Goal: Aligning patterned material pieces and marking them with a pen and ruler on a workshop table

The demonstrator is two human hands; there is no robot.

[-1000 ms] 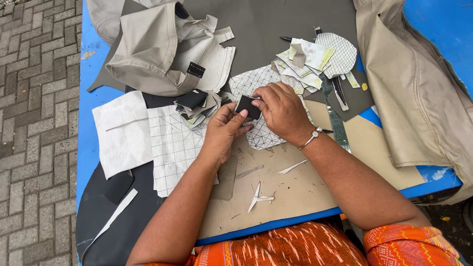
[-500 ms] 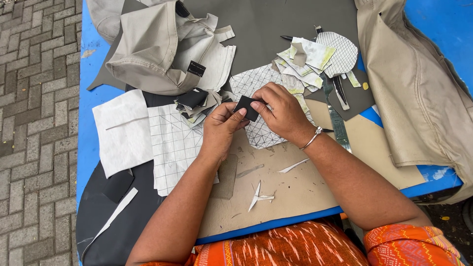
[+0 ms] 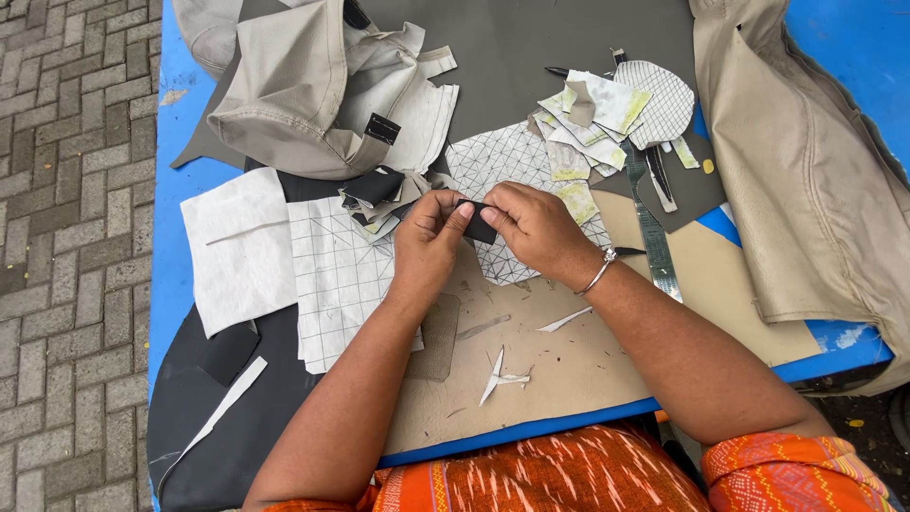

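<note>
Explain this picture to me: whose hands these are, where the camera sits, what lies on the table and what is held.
There is no machine here. A person works with bare hands, and the one camera sits on their head, looking down.

The left hand and right hand pinch a small black piece between their fingertips, above the table.

The table is blue. On it lie a brown board, white gridded sheets, a plain white sheet, a heap of scraps, a metal ruler and folded beige fabric. More beige fabric lies on the right. The right wrist wears a bracelet.
</note>
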